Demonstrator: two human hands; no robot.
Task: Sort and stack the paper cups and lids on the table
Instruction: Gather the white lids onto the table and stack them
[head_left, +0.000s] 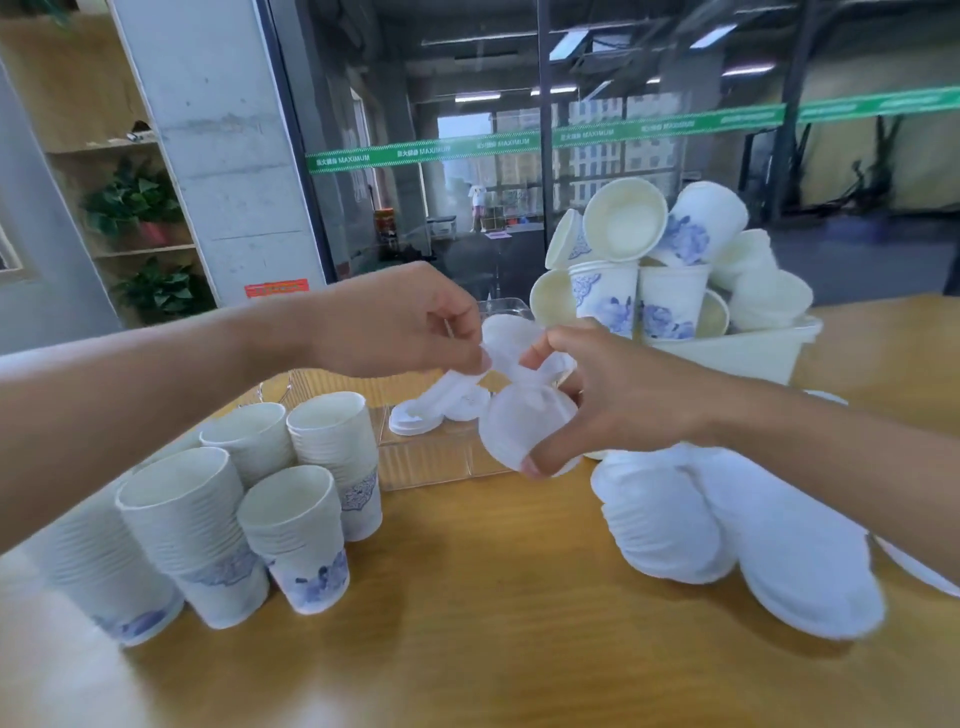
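Head-camera view: two bare hands are seen raised above a wooden table (493, 597), working on white plastic lids. The left hand (395, 322) is held with thumb and forefinger pinched together on the edge of a single lid (501, 358), the remaining fingers curled above it. The right hand (613, 395) is clamped on a short stack of lids (524, 431), the thumb pressed on its lower rim and the fingers wrapped over its top; the pinched lid is met by this stack between the two hands. Behind and below the hands, a clear plastic tray (436, 462) is set on the table, with more lids (436, 408) lying inside it in a leaning row. At the left, five upright stacks of nested paper cups (234, 509) with blue floral print are grouped close together on the table. At the right, beneath the right forearm, long toppled rows of stacked lids (737, 540) are spread on the tabletop, touching one another. At the far right edge of the table, a cream tub (748, 353) is heaped with loose paper cups (654, 260), some upright, some on their sides. A glass wall with a green strip (519, 143) is seen beyond, and shelves with potted plants (135, 208) at the left.
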